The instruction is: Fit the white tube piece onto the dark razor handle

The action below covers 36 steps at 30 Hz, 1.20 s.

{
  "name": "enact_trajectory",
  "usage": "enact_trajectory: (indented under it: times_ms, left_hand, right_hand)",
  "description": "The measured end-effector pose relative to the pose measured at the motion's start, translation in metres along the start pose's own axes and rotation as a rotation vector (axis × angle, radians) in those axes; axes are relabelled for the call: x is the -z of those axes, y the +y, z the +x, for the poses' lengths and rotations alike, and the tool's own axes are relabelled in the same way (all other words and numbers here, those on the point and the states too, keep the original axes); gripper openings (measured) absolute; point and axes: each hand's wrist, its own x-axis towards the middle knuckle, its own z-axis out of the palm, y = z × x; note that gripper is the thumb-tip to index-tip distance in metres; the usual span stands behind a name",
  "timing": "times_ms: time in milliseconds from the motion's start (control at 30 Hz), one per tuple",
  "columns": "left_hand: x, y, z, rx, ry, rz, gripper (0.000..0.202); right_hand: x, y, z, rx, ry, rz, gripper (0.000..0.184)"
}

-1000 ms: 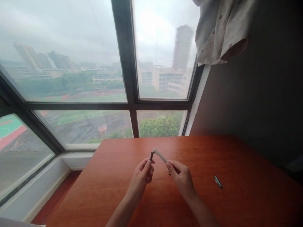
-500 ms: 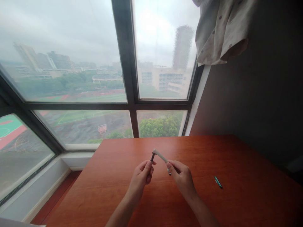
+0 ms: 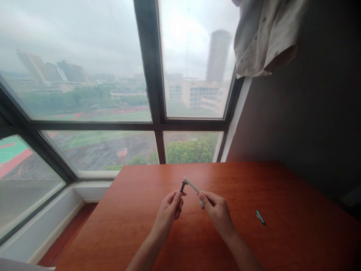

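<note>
Both my hands are raised over a reddish wooden table. My left hand pinches a small dark pen part between thumb and forefinger. My right hand is closed round a white pen barrel, which slants up and to the left until its tip meets the dark part. A short teal piece sticks out below my right thumb.
A teal pen cap or refill lies on the table to the right of my hands. Large windows rise behind the table's far edge. A dark wall stands on the right with a pale shirt hanging high.
Almost nothing has changed. Both hands keep the same grip and have drifted only slightly; the pen parts still meet at the same spot.
</note>
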Motion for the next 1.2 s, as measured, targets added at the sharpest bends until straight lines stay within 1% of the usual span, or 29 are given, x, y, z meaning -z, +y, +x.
enact_trajectory:
  times_ms: [167, 367, 533, 700, 867, 1033, 1200]
  left_hand:
    - [0.0015, -0.0020, 0.0025, -0.038, 0.033, 0.033, 0.042]
    - [0.0027, -0.0017, 0.0025, -0.064, 0.054, 0.082, 0.042]
    - [0.0023, -0.0014, 0.0031, -0.047, 0.048, 0.077, 0.043]
    - [0.0039, -0.0034, 0.0041, -0.018, 0.027, 0.046, 0.042]
    - [0.0053, -0.0027, 0.0032, 0.015, 0.015, 0.017, 0.041]
    - [0.0047, -0.0029, 0.0020, 0.034, 0.004, 0.005, 0.041]
    - [0.0030, -0.0023, 0.0016, 0.042, -0.013, 0.000, 0.041]
  right_hand:
    - [0.0001, -0.0004, -0.0004, -0.002, -0.015, -0.019, 0.042]
    - [-0.0004, 0.0003, -0.0001, 0.014, 0.001, -0.028, 0.037]
    - [-0.0008, 0.0013, -0.0006, 0.029, 0.007, -0.053, 0.035]
    - [-0.0002, 0.0009, -0.0010, 0.054, 0.046, -0.097, 0.032]
    - [0.0001, 0.0000, -0.0011, 0.071, 0.080, -0.083, 0.031]
    - [-0.0001, -0.0001, -0.0007, 0.077, 0.041, -0.101, 0.034]
    - [0.0008, 0.0013, 0.0001, 0.071, 0.064, -0.094, 0.033]
